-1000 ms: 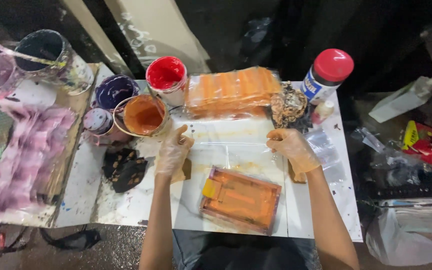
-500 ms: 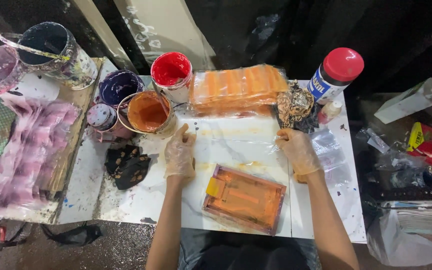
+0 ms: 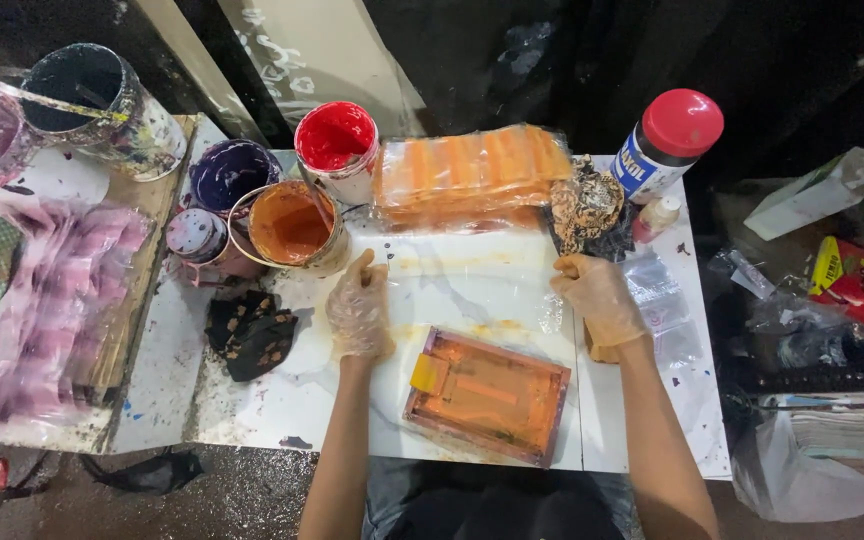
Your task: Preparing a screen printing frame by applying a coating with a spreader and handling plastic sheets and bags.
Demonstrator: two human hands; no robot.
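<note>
Pressing flat on the white tabletop [image 3: 282,410], the left hand [image 3: 358,310] lay open, palm down, in a thin clear glove, fingers pointed away from the person, on the left edge of a clear plastic sheet [image 3: 472,275] spread across the tabletop. The right hand [image 3: 597,298], also gloved, was curled closed at the sheet's right edge (whether it actually pinched the plastic could not be told). The sheet sat between both hands, smeared with faint orange streaks. Just near the person's side of it lay a wooden-framed printing screen [image 3: 487,395], stained orange, tilted slightly, with a small yellow scraper [image 3: 429,373] resting on its left corner. Beyond the sheet was a stack of orange pieces wrapped in clear plastic [image 3: 467,175]. Left of the left hand stood an open tin of orange paint [image 3: 289,225], touching a red paint tub [image 3: 335,145], a dark purple tub [image 3: 227,175] and a small lidded jar [image 3: 195,237]. A dark stained rag [image 3: 250,333] lay just left of the left hand. A crumpled patterned cloth [image 3: 585,205] and a red-capped jar [image 3: 667,145] sat at the far right corner. Pink-purple plastic-wrapped fabric [image 3: 27,310] covered the far left.
</note>
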